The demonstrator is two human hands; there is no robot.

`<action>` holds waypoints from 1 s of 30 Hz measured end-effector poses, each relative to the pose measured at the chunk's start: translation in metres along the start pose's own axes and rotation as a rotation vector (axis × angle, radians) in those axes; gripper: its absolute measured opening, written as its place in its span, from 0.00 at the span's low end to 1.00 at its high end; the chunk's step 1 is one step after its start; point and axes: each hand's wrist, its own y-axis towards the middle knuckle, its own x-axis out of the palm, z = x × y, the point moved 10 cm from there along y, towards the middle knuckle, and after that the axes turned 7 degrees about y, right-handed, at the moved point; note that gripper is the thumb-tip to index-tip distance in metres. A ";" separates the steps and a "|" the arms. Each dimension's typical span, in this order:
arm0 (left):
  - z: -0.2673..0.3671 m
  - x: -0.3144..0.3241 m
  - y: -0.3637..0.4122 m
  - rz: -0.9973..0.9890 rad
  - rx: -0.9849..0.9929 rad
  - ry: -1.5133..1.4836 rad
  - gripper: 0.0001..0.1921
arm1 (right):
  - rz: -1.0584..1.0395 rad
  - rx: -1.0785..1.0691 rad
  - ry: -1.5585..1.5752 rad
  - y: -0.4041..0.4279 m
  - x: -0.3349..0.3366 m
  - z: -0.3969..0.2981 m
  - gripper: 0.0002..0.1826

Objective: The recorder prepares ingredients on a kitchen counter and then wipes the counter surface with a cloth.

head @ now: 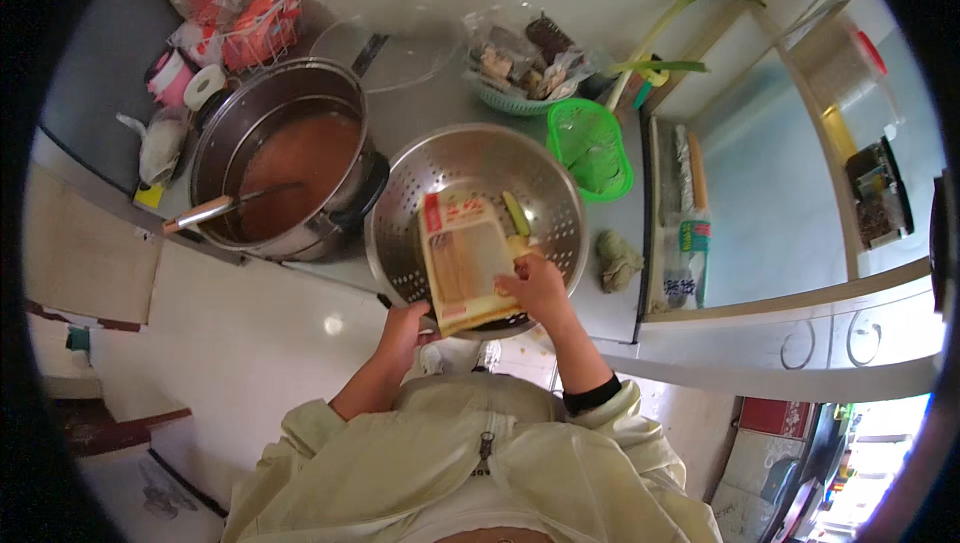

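Note:
A flat food packet (pixel 466 262) with a clear window and printed writing is tilted over a perforated stainless-steel colander (pixel 480 139). My right hand (pixel 538 289) grips the packet's right edge, fingers curled over its front. At the packet's lower left corner is my left hand (pixel 403 329), its fingers bent by the colander's rim. A small dark tip (pixel 384 301) sticks out beside the left fingers; what it belongs to is unclear. Inside the colander, above my right hand, lies a piece of green vegetable (pixel 516 213). The packet hides much of the colander's bottom.
Left of the colander stands a large pot (pixel 352 85) of reddish-brown liquid (pixel 300 157), a wooden-handled utensil (pixel 199 213) leaning over its rim. A green plastic basket (pixel 589 149), a basket of bagged food (pixel 517 102) and a spring onion (pixel 660 25) occupy the back right. A crumpled greenish lump (pixel 619 262) lies right.

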 end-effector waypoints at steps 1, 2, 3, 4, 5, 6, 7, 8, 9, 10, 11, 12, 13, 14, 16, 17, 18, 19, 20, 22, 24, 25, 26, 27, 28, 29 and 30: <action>0.001 -0.001 -0.002 0.020 0.006 0.006 0.16 | -0.054 -0.011 0.168 0.001 0.008 0.012 0.15; -0.001 -0.004 -0.002 0.041 0.009 0.011 0.16 | -0.111 -0.023 0.335 0.001 0.012 0.017 0.16; -0.006 -0.008 0.001 0.019 -0.014 -0.054 0.15 | -0.102 -0.017 0.263 -0.011 -0.004 -0.009 0.13; -0.007 -0.010 0.002 0.009 0.001 -0.059 0.15 | -0.091 -0.029 0.254 -0.012 -0.007 -0.008 0.13; -0.005 -0.009 -0.001 0.015 0.013 -0.066 0.15 | 0.003 -0.115 0.240 -0.016 -0.022 -0.011 0.13; -0.004 -0.009 -0.002 0.021 0.024 -0.076 0.15 | 0.094 -0.201 0.224 -0.020 -0.038 -0.017 0.13; -0.004 -0.009 0.001 0.007 0.042 -0.078 0.15 | 0.110 -0.215 0.216 -0.024 -0.050 -0.018 0.13; -0.011 -0.014 0.004 -0.008 0.026 -0.081 0.15 | 0.142 -0.169 0.243 -0.028 -0.064 -0.016 0.12; -0.013 -0.011 0.005 -0.032 0.008 -0.079 0.16 | 0.182 -0.118 0.269 -0.033 -0.080 -0.010 0.12; -0.010 -0.009 0.005 -0.037 0.022 -0.079 0.16 | 0.191 -0.130 0.267 -0.034 -0.091 -0.007 0.12; -0.005 -0.010 0.001 -0.012 0.039 -0.070 0.16 | 0.289 -0.123 0.351 -0.038 -0.111 0.001 0.11; -0.003 -0.009 0.000 0.009 0.055 -0.063 0.16 | 0.389 -0.116 0.433 -0.039 -0.131 0.010 0.09; -0.008 -0.012 0.004 0.015 0.050 -0.061 0.15 | 0.457 -0.104 0.464 -0.040 -0.146 0.014 0.09; -0.010 -0.013 0.004 0.016 0.059 -0.061 0.15 | 0.522 -0.090 0.498 -0.042 -0.162 0.018 0.08; -0.010 -0.011 0.005 0.032 0.073 -0.090 0.14 | 0.659 -0.180 0.455 -0.038 -0.196 0.053 0.07; -0.009 -0.009 0.004 0.023 0.045 -0.093 0.14 | 0.755 -0.199 0.517 -0.040 -0.213 0.058 0.06; -0.006 -0.008 0.002 0.027 0.057 -0.094 0.14 | 0.849 -0.217 0.581 -0.041 -0.224 0.062 0.05; -0.005 -0.008 0.001 0.058 0.059 -0.070 0.13 | 0.913 -0.316 0.683 -0.037 -0.232 0.061 0.03; -0.003 -0.009 -0.001 0.091 0.060 -0.046 0.13 | 0.908 -0.327 0.692 -0.029 -0.238 0.061 0.03; -0.003 -0.013 -0.002 0.130 0.065 -0.041 0.14 | 0.917 -0.286 0.385 -0.017 -0.251 0.035 0.04; -0.009 -0.015 0.002 0.098 0.067 -0.049 0.16 | 0.883 -0.265 0.385 0.009 -0.258 0.030 0.05; -0.011 -0.019 0.004 0.117 0.069 -0.057 0.16 | 0.853 -0.302 0.382 0.019 -0.262 0.011 0.04; -0.012 -0.018 0.004 0.080 0.058 -0.078 0.17 | 0.821 -0.340 0.382 0.028 -0.264 -0.006 0.04; -0.013 -0.016 0.003 0.045 0.047 -0.099 0.19 | 0.800 -0.346 0.394 0.039 -0.265 -0.015 0.04; -0.008 -0.013 -0.005 0.066 0.051 -0.107 0.19 | 0.775 -0.372 0.426 0.049 -0.267 -0.025 0.04; 0.008 -0.016 -0.017 0.227 0.104 -0.004 0.21 | 0.755 -0.399 0.453 0.057 -0.270 -0.030 0.04; 0.021 -0.022 -0.032 0.389 0.154 0.100 0.23 | 0.742 -0.407 0.460 0.063 -0.273 -0.031 0.04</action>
